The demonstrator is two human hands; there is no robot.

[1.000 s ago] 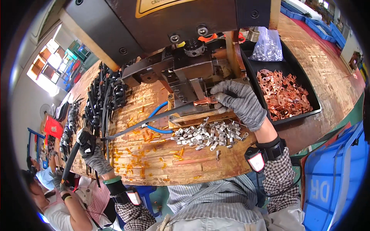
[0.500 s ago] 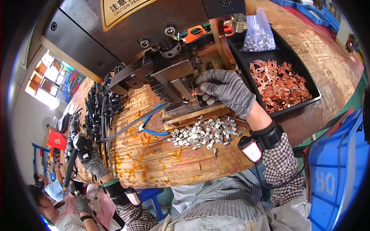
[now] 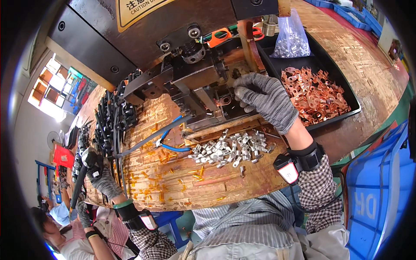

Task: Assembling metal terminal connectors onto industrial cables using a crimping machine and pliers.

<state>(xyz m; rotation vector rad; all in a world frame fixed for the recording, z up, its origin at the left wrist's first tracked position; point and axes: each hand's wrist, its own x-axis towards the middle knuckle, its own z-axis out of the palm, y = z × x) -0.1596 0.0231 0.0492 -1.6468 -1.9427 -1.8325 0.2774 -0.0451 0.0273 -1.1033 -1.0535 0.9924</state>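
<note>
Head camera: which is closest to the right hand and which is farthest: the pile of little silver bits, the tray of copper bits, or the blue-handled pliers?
From the right hand:
1. Tray of copper bits, just to its right on the bench.
2. Pile of little silver bits, below it, toward the person; nearly a tie with the tray.
3. Blue-handled pliers, farthest, off to the left.

Dark steel press machine stands at far centre of the worn wooden workbench. Pile of small silver metal terminals lies near it. Black tray of copper lugs sits right; bundle of black cables left.
</note>
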